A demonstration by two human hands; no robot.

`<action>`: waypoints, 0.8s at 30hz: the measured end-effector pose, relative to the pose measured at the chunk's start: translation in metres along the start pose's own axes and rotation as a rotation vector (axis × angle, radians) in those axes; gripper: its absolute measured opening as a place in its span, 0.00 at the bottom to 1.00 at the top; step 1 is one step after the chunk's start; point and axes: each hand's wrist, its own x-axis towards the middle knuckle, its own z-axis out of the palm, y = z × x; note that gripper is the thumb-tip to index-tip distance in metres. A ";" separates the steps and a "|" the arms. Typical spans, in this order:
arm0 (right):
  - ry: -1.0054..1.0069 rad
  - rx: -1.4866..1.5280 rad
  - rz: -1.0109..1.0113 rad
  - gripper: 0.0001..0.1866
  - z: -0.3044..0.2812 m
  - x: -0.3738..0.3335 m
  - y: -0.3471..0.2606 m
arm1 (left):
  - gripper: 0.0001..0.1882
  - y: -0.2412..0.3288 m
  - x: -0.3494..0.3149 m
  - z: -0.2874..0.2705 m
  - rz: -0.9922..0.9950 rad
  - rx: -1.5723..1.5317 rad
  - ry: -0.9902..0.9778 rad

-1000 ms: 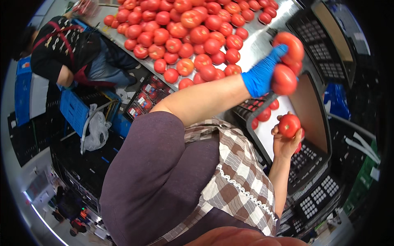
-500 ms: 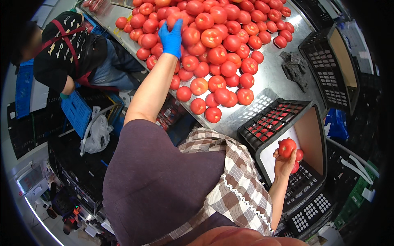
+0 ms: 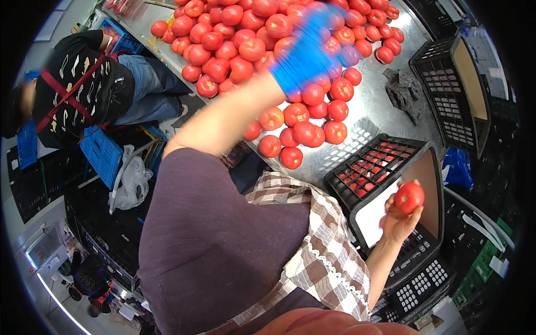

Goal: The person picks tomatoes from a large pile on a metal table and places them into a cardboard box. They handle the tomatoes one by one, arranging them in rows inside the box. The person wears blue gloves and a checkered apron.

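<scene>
Left hand (image 3: pixel 310 53), blue-gloved and blurred, has pulled back across the tomato pile (image 3: pixel 262 44) on the bench (image 3: pixel 379 120); grip indeterminate. Right hand (image 3: pixel 399 220) still cups one tomato (image 3: pixel 409 197) over the crate (image 3: pixel 385 167).

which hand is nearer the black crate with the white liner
Right. The bare right hand holds a tomato directly over the black crate. The blue-gloved left hand, blurred, is up over the tomato pile on the metal table, well away from it.
</scene>
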 end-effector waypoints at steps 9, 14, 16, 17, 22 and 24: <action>-0.404 -0.345 -0.066 0.43 0.063 0.016 0.005 | 0.35 0.055 -0.060 0.078 0.176 -0.154 -0.327; 0.187 -0.378 -0.088 0.23 -0.041 0.009 -0.011 | 0.22 -0.111 -0.006 -0.104 -0.166 0.370 0.384; 0.361 -0.357 -0.025 0.21 -0.095 0.015 -0.005 | 0.26 -0.200 0.018 -0.212 -0.128 0.837 0.533; 0.431 -0.418 0.032 0.20 -0.121 0.020 0.003 | 0.28 -0.245 0.020 -0.252 -0.024 1.031 0.666; 0.189 -0.944 0.197 0.27 -0.198 0.053 0.057 | 0.32 -0.289 0.011 -0.366 -0.849 1.442 -0.194; 0.146 -1.193 0.151 0.32 -0.196 0.075 0.080 | 0.32 -0.253 0.008 -0.325 -0.755 1.448 0.005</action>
